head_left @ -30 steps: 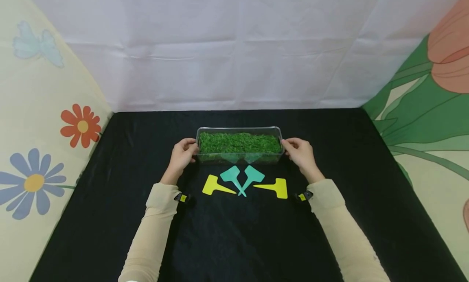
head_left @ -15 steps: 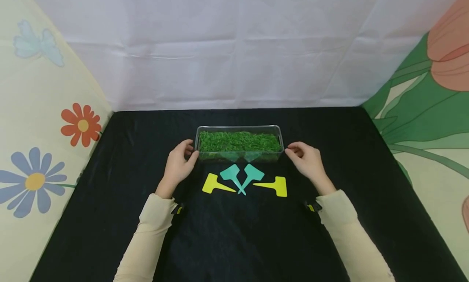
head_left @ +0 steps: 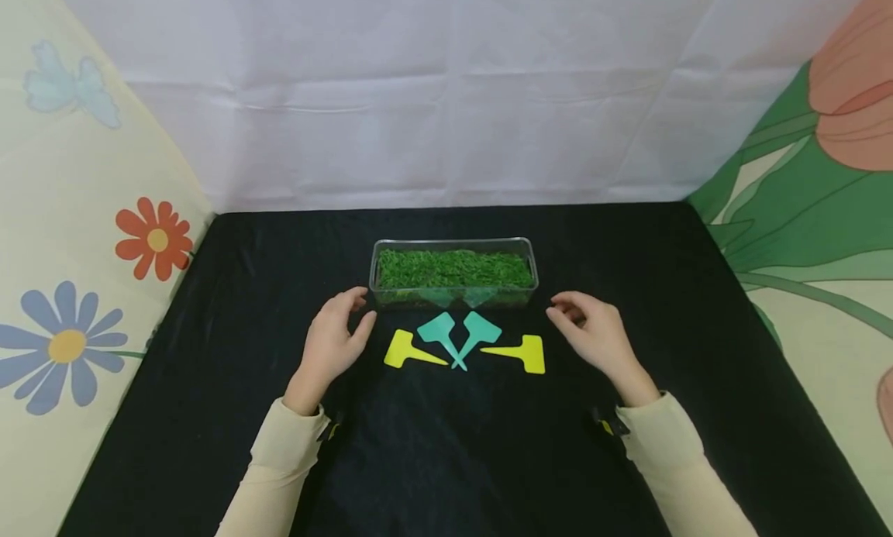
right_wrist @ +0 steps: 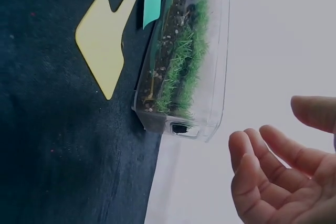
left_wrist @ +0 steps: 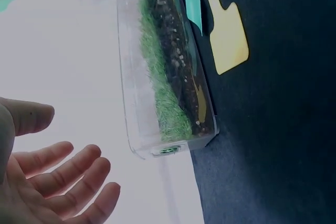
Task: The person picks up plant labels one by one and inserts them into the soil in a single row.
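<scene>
I see the clear box of grass (head_left: 460, 290) at centre frame, yellow labels (head_left: 401, 349) and teal labels (head_left: 439, 328) fanned below, perhaps for even reach. The left hand (head_left: 333, 339) and right hand (head_left: 595, 334), left and right of centre, are empty, fingers loose.

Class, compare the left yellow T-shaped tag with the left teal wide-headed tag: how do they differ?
Colour: the left yellow T-shaped tag is bright yellow; the left teal wide-headed tag is blue-green.
Direction: the yellow tag's stem points mostly right; the teal tag's slants more toward the person.
Overlap: the teal tag crosses the right teal tag; the yellow tag crosses none.
Both lie on black cloth, with narrowing stems.
</scene>
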